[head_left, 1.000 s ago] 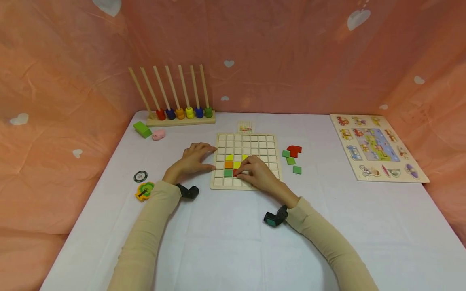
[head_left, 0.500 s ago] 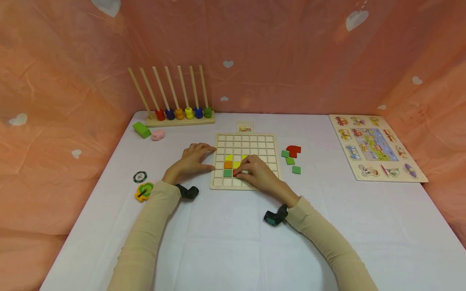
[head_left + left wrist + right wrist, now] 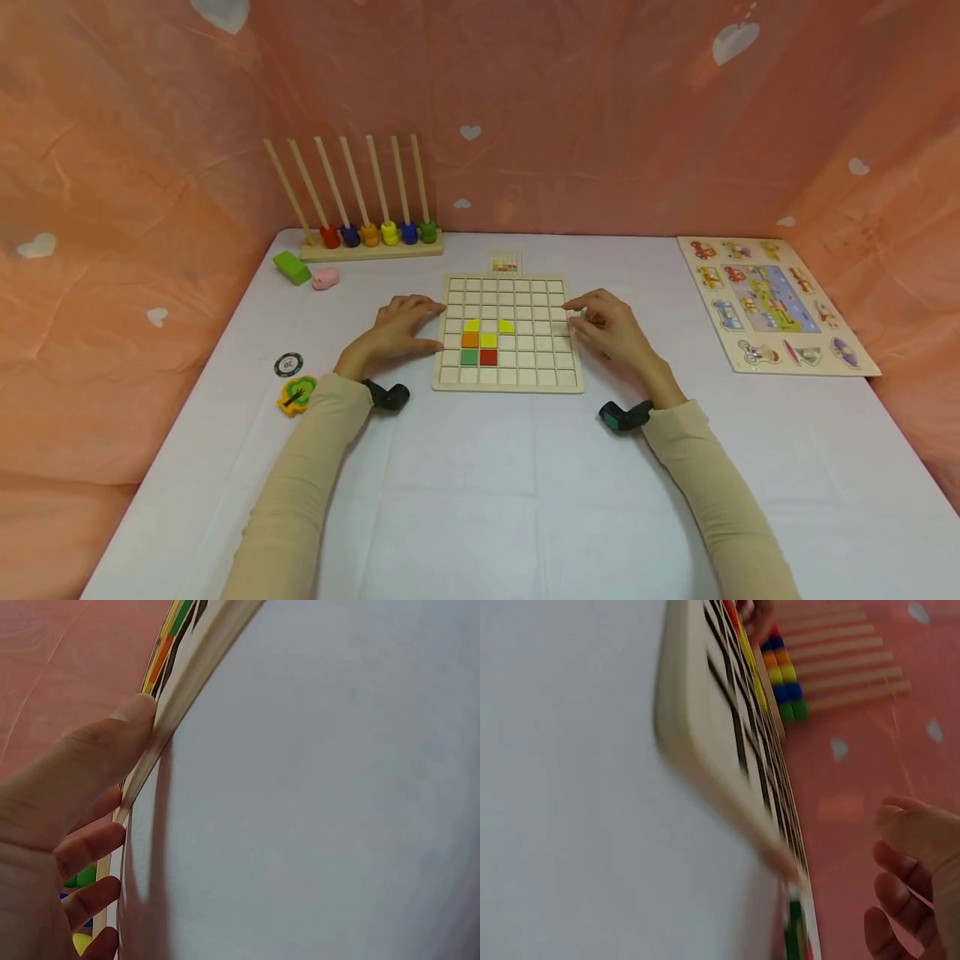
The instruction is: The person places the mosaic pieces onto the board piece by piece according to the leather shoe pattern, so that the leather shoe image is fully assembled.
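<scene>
A wooden grid board (image 3: 540, 377) lies flat on the table. In its lower left cells sit a green tile (image 3: 469, 357), a red tile (image 3: 488, 357), an orange tile (image 3: 470, 340), a yellow square (image 3: 489, 340) and two yellow rounded pieces (image 3: 507, 327). My left hand (image 3: 393, 329) rests along the board's left edge, thumb and fingers spread and touching the side. My right hand (image 3: 618, 333) hovers by the right edge, fingers loosely bent with nothing between them. It mostly hides the loose tiles beneath; a green tile (image 3: 793, 926) shows past the edge in the right wrist view.
A small pattern card (image 3: 506, 262) lies behind the board. At the back left stands a peg-and-bead rack (image 3: 375, 250), with a green block (image 3: 292, 267) and pink figure (image 3: 326, 278) nearby. A round chip (image 3: 288, 364) and tree piece (image 3: 297, 395) lie left; a picture puzzle (image 3: 780, 308) lies right.
My right hand has let go of the red tile, leaving it in its cell, and has moved right to the board's right side. My left hand has stayed put.
</scene>
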`<action>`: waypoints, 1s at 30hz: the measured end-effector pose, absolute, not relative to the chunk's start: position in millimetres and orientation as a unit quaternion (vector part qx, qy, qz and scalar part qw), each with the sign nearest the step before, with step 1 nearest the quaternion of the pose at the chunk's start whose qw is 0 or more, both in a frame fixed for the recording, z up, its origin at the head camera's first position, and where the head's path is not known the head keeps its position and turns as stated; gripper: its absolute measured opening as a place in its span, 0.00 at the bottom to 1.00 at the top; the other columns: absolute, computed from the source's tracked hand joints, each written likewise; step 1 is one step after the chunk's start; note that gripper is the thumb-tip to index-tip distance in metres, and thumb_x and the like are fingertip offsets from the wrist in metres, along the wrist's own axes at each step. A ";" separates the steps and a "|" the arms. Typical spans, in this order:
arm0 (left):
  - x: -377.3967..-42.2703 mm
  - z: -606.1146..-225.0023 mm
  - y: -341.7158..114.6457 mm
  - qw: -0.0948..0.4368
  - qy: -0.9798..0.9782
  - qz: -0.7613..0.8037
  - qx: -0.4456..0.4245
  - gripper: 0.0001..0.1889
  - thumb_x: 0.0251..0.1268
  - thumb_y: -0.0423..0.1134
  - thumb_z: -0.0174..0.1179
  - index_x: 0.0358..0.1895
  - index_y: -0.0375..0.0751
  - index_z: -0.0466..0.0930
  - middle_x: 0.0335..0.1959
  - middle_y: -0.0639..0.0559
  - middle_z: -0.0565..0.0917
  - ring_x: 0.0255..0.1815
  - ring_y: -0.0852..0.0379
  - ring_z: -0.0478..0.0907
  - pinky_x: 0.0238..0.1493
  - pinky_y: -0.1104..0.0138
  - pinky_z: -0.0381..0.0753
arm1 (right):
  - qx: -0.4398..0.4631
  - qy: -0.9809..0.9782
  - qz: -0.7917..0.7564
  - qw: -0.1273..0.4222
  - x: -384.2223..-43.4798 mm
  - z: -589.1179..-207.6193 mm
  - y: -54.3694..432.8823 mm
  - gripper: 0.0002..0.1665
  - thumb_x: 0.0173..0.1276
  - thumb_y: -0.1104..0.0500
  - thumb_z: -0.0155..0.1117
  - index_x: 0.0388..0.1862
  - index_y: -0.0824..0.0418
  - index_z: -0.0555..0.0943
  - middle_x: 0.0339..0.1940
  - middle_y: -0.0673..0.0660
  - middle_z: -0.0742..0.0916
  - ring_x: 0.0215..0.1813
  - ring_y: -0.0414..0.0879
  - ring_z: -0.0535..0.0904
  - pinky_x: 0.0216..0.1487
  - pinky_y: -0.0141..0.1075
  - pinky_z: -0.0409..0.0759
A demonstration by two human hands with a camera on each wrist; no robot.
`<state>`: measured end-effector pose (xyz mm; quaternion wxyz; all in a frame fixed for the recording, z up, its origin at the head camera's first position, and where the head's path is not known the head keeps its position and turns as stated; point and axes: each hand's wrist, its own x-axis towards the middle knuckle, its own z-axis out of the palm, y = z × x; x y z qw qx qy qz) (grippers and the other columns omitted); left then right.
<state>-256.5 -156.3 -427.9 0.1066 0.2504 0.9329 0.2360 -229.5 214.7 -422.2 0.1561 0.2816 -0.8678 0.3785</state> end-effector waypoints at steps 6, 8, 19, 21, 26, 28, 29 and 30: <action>-256.1 -427.4 -156.0 0.105 0.933 0.237 0.252 0.37 0.56 0.54 0.64 0.68 0.48 0.63 0.67 0.45 0.62 0.66 0.43 0.52 0.62 0.46 0.49 | 0.184 -0.893 0.388 0.132 -228.4 -426.8 251.6 0.12 0.62 0.66 0.63 0.46 0.62 0.83 0.42 0.56 0.81 0.40 0.45 0.72 0.41 0.35 0.71; -256.2 -427.4 -156.3 0.105 0.932 0.238 0.252 0.37 0.56 0.54 0.64 0.68 0.48 0.63 0.67 0.45 0.62 0.66 0.43 0.52 0.62 0.46 0.49 | 0.157 -0.901 0.390 0.107 -227.4 -427.6 257.6 0.12 0.64 0.64 0.62 0.47 0.61 0.82 0.44 0.57 0.80 0.42 0.47 0.71 0.43 0.38 0.70; -255.7 -426.9 -156.2 0.107 0.933 0.235 0.251 0.37 0.56 0.55 0.63 0.68 0.49 0.63 0.67 0.45 0.61 0.66 0.43 0.52 0.62 0.46 0.49 | 0.135 -0.924 0.355 0.046 -232.5 -435.1 265.2 0.15 0.65 0.64 0.59 0.51 0.66 0.79 0.42 0.61 0.77 0.39 0.49 0.69 0.38 0.39 0.67; -255.9 -427.4 -156.2 0.107 0.933 0.236 0.250 0.37 0.56 0.55 0.64 0.68 0.49 0.63 0.67 0.45 0.61 0.66 0.43 0.52 0.62 0.46 0.49 | 0.134 -0.925 0.353 0.045 -233.3 -435.1 264.7 0.16 0.64 0.64 0.59 0.51 0.67 0.79 0.42 0.61 0.77 0.39 0.50 0.69 0.38 0.39 0.67; -256.7 -429.6 -156.4 0.106 0.934 0.232 0.249 0.37 0.56 0.55 0.63 0.68 0.50 0.63 0.68 0.46 0.61 0.66 0.43 0.51 0.62 0.46 0.49 | 0.129 -0.932 0.335 0.039 -234.5 -435.6 264.6 0.17 0.64 0.64 0.60 0.50 0.69 0.78 0.42 0.63 0.78 0.40 0.53 0.70 0.41 0.42 0.69; -256.9 -430.2 -156.6 0.105 0.935 0.230 0.250 0.37 0.56 0.55 0.63 0.68 0.49 0.63 0.68 0.45 0.61 0.66 0.43 0.51 0.62 0.46 0.49 | 0.129 -0.934 0.330 0.037 -234.9 -436.0 264.6 0.16 0.63 0.65 0.60 0.49 0.70 0.78 0.42 0.64 0.78 0.41 0.54 0.71 0.43 0.44 0.70; -257.0 -430.4 -156.7 0.104 0.935 0.230 0.250 0.37 0.55 0.55 0.63 0.68 0.49 0.63 0.67 0.45 0.61 0.66 0.43 0.52 0.62 0.46 0.49 | 0.129 -0.935 0.329 0.036 -235.1 -436.0 264.5 0.16 0.63 0.65 0.60 0.49 0.71 0.78 0.42 0.65 0.78 0.42 0.54 0.72 0.44 0.45 0.70; -257.0 -430.5 -156.7 0.103 0.934 0.231 0.251 0.37 0.55 0.55 0.64 0.68 0.49 0.63 0.67 0.45 0.61 0.66 0.43 0.52 0.62 0.46 0.49 | 0.129 -0.935 0.329 0.036 -235.2 -436.1 264.4 0.16 0.63 0.65 0.61 0.48 0.71 0.78 0.43 0.65 0.78 0.43 0.55 0.72 0.45 0.46 0.71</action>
